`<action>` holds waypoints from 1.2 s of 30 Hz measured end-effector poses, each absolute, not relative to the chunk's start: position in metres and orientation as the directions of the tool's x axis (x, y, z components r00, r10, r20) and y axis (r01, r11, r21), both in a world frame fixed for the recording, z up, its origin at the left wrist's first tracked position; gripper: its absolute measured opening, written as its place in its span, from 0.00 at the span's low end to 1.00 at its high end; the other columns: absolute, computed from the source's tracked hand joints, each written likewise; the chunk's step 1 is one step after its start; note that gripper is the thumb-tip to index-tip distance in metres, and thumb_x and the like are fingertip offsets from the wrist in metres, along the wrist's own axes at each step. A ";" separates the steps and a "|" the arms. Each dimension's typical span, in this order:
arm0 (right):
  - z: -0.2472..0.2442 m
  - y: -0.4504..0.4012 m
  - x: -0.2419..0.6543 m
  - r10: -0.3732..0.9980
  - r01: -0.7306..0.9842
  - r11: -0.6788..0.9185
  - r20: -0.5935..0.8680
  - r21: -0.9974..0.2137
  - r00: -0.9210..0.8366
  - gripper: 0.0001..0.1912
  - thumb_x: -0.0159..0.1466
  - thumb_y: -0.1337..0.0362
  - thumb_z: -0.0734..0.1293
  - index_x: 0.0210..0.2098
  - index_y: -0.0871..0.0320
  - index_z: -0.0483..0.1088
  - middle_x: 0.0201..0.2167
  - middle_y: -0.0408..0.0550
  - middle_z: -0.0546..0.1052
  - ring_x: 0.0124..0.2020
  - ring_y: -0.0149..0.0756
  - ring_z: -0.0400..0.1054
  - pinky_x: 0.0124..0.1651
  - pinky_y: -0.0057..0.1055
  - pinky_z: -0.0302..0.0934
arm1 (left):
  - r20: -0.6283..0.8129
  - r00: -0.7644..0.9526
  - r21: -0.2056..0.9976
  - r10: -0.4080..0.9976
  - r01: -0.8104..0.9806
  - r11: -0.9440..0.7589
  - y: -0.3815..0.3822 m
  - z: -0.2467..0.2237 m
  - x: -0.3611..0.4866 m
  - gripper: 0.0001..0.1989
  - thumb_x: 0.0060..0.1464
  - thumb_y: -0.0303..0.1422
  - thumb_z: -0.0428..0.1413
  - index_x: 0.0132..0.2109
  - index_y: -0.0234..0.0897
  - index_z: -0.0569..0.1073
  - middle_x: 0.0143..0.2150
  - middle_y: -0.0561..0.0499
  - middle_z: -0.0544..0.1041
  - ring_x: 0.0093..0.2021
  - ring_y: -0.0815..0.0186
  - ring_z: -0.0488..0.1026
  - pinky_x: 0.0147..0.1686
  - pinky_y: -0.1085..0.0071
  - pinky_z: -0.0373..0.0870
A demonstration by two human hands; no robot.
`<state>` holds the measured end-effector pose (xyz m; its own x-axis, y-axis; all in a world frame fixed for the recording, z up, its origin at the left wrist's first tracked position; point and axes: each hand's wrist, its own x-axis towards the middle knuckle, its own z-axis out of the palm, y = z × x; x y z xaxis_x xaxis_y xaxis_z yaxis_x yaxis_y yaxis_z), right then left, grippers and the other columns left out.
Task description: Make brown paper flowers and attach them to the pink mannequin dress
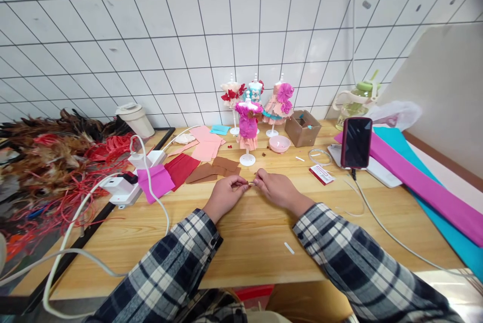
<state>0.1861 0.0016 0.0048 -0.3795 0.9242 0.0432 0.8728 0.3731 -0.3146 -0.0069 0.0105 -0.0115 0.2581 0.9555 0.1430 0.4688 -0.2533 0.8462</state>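
Note:
My left hand (225,196) and my right hand (278,190) meet over the middle of the wooden table, fingertips pinched close together. Between them is a small brown piece (251,183), both hands gripping it; its exact shape is too small to make out. Just behind my hands, a mini dress form (248,124) in a magenta top and peach skirt stands upright on a white base. Brown paper pieces (204,173) lie left of it, beside dark red paper (181,170) and magenta paper (155,182).
More dressed mini forms (277,104) stand behind, near a pink bowl (279,144) and a cardboard box (304,129). A phone (356,143) with a cable stands right, before long paper strips (426,182). Power strips (123,189), white cables and feathers (56,147) occupy the left.

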 end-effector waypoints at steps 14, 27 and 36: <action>0.005 0.001 0.181 0.926 0.884 0.368 0.032 -0.288 -0.375 0.17 0.69 0.51 0.49 0.44 0.55 0.61 0.35 0.47 0.77 0.32 0.35 0.70 0.29 0.28 0.46 | 0.142 0.289 0.761 0.947 0.580 -0.291 0.009 -0.006 -0.007 0.09 0.50 0.37 0.57 0.35 0.38 0.77 0.35 0.51 0.80 0.36 0.65 0.76 0.40 0.71 0.69; 0.004 0.002 0.182 0.933 0.902 0.352 0.021 -0.250 -0.359 0.18 0.69 0.50 0.50 0.43 0.54 0.62 0.34 0.46 0.77 0.31 0.34 0.70 0.28 0.27 0.45 | 0.130 0.302 0.756 0.944 0.586 -0.292 0.007 -0.004 -0.006 0.08 0.49 0.37 0.57 0.33 0.38 0.77 0.34 0.52 0.80 0.35 0.65 0.75 0.39 0.71 0.69; 0.004 0.002 0.179 0.949 0.920 0.315 0.044 -0.235 -0.313 0.17 0.68 0.49 0.52 0.41 0.54 0.62 0.33 0.45 0.77 0.31 0.35 0.71 0.27 0.28 0.45 | 0.125 0.309 0.759 0.943 0.582 -0.292 0.009 -0.007 -0.008 0.10 0.50 0.39 0.56 0.34 0.38 0.77 0.34 0.51 0.80 0.36 0.63 0.75 0.40 0.69 0.68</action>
<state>0.1794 0.0015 0.0042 -0.3133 0.9486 0.0440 0.9197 0.3147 -0.2348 -0.0075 0.0087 -0.0067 0.3088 0.9428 0.1254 0.5819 -0.2916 0.7592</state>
